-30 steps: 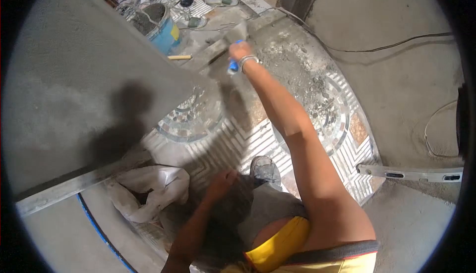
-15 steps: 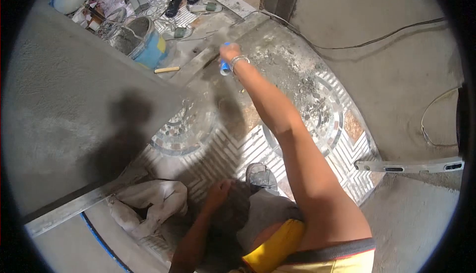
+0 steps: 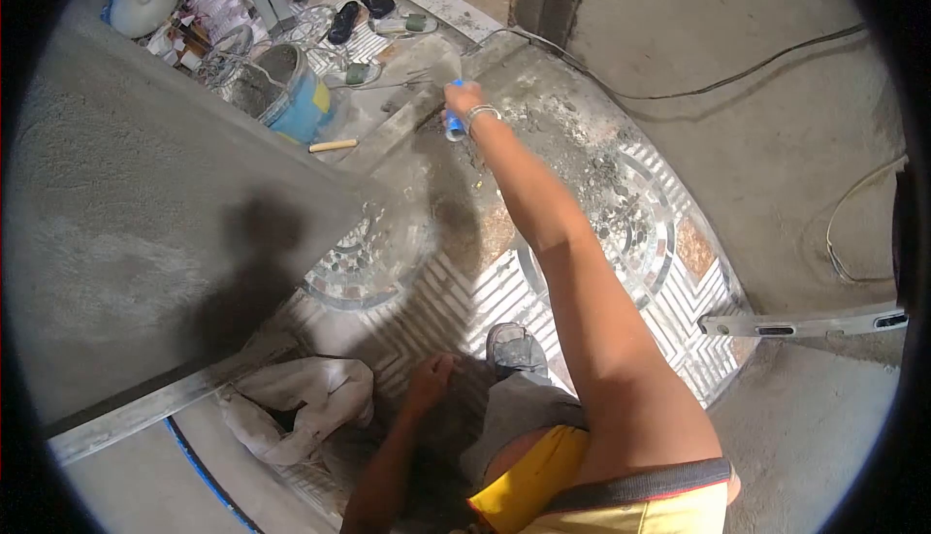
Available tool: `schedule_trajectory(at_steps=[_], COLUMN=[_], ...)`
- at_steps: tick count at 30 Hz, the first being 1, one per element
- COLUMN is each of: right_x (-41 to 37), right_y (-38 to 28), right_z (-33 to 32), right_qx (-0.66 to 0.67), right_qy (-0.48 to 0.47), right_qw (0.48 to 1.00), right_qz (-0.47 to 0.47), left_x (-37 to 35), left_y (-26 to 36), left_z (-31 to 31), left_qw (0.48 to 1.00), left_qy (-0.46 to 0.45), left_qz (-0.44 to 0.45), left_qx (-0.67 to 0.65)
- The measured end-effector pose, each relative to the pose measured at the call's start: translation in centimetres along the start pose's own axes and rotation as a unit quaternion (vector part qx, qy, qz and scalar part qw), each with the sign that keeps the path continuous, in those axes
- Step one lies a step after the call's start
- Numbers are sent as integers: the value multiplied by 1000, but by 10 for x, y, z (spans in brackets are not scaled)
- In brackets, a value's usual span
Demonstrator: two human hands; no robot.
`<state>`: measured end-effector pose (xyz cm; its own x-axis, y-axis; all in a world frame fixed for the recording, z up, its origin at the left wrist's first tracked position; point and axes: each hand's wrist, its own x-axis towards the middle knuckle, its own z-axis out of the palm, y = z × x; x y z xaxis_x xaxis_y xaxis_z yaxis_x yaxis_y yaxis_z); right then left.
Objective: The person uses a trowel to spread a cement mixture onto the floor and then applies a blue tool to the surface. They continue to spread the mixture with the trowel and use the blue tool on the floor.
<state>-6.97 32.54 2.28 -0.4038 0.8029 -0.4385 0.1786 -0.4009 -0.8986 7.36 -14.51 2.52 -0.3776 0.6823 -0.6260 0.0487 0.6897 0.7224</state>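
My right hand (image 3: pixel 464 97) reaches far forward over the gritty floor, fingers wrapped round the blue handle (image 3: pixel 455 128) of a tool. A grey flat part of that tool shows faintly beyond the fist, close to the raised sill (image 3: pixel 383 134). A bracelet circles the right wrist. My left hand (image 3: pixel 430 380) hangs low in shadow beside my knee, its fingers curled in with nothing visible in them. Loose grey rubble (image 3: pixel 572 151) covers the patterned tile floor (image 3: pixel 427 306) to the right of my right hand. My shoe (image 3: pixel 515 349) stands on the tiles.
A blue bucket (image 3: pixel 305 107) of grey material stands beyond the left wall (image 3: pixel 145 214), near a wooden handle (image 3: pixel 333 145). Sandals (image 3: pixel 342 24) and cables lie farther back. A pale sack (image 3: pixel 301 403) is at lower left. A metal level (image 3: pixel 805 324) juts in from the right.
My right hand, with the blue-handled tool, appears slightly farther right. The whole view has shifted a little, and my left hand stays low by my knee.
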Motion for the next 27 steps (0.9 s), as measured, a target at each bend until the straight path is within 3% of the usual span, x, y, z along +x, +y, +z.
schedule_trajectory(at_steps=[3, 4, 7, 10, 12, 13, 15, 16, 17, 19, 21, 23, 24, 25, 27], right_x=[35, 89, 34, 10, 15, 15, -33, -70, -109, -164, -203, -281, -318, -326, -336], right_y=[11, 43, -3, -9, 6, 14, 13, 7, 8, 23, 60, 79, 92, 110, 135], right_z=[-3, -2, -6, -16, -22, -23, -26, -33, -43, -65, -84, -72, -67, -66, -64], right_qx=[-26, -33, 20, 62, 88, 101, 225, 221, 216, 81, -150, -241, -278, -295, -322], right_qy=[67, 9, 41, 49, 67, 73, 78, 40, 2, -133, -291, -323, -351, -371, -372], right_qw=[996, 991, 999, 996, 994, 992, 971, 974, 976, 984, 943, 909, 886, 878, 868], right_qz=[-55, -130, 19, 41, 9, -5, -7, 8, 31, 86, 60, 107, 118, 68, -75], left_x=[-3, -3, 4, 11, 5, -5, 1, 2, 0, -4, -7, -12, -5, 5, 25], left_y=[5, 6, 5, -44, -45, -18, 1, -5, -3, 11, 33, 62, 56, 45, 32], left_z=[2, 0, 0, 8, 10, 1, -3, -4, -3, -5, -8, -10, -4, 5, 32], left_qw=[999, 999, 998, 993, 992, 993, 990, 984, 995, 992, 956, 915, 876, 828, 832], left_qy=[3, 7, 27, 27, 30, 31, 43, 49, 34, 19, 48, 44, -28, -102, 17], left_qz=[-32, -39, 1, 54, 70, 67, 91, 110, 73, -5, -37, -34, -41, -44, -63], left_qx=[-1, 12, 63, 99, 96, 88, 104, 132, 62, -121, -286, -400, -479, -550, -551])
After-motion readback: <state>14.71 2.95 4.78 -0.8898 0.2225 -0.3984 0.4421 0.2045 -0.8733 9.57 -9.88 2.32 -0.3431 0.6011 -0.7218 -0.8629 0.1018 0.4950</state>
